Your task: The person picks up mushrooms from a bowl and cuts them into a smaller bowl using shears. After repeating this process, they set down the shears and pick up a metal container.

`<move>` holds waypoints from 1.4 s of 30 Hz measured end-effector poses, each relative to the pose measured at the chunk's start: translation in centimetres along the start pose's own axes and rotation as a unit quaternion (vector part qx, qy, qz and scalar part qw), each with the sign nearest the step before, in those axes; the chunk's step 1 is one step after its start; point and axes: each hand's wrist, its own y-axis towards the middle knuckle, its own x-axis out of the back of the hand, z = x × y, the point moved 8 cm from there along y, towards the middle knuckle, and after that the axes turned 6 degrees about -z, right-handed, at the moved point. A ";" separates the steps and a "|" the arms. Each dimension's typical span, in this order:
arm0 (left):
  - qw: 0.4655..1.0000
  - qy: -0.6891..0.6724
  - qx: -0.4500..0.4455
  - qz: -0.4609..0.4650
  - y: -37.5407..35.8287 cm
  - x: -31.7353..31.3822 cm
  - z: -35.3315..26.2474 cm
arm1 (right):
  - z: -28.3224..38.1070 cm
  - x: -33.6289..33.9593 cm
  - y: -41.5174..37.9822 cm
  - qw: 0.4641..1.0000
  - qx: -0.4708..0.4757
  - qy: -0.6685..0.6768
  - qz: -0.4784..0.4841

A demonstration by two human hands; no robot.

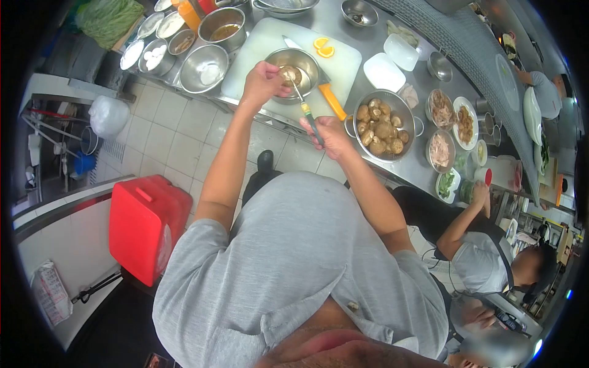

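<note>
My left hand [262, 84] reaches over a steel bowl [311, 66] on the white cutting board [264, 43], its fingers pinched at the edge of a brown mushroom [292, 75]. My right hand [331, 136] is closed around the dark handle of a slim tool [310, 116] with a yellow-green band. Its narrow metal end points into the bowl and meets the mushroom. Partly hidden beneath the bowl lies a large knife with an orange handle [332, 102]. Cut orange pieces [325, 51] rest on the board behind it. Close by on the right, a colander [381, 154] holds many whole mushrooms.
Steel bowls [204, 69] and a pot [222, 29] stand left of the board. White dishes [384, 72] and bowls of sliced food [440, 109] line the counter's right side. A red container [147, 214] stands at lower left. A person [485, 254] works at the right.
</note>
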 end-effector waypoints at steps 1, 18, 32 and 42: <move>1.000 0.003 -0.002 0.005 0.2 0.2 0.2 | 0.0 -0.1 0.0 1.000 -0.002 0.001 0.001; 0.997 -0.026 0.026 0.062 1.2 0.3 1.8 | 0.1 0.0 -0.3 0.999 -0.021 -0.039 0.013; 0.818 0.481 -0.311 -0.061 0.5 -2.8 -6.7 | -2.2 4.8 -3.4 0.999 0.024 0.037 -0.031; 0.724 0.503 -0.380 0.281 -8.5 -31.1 0.4 | -7.6 18.0 -13.8 0.937 0.085 0.225 -0.252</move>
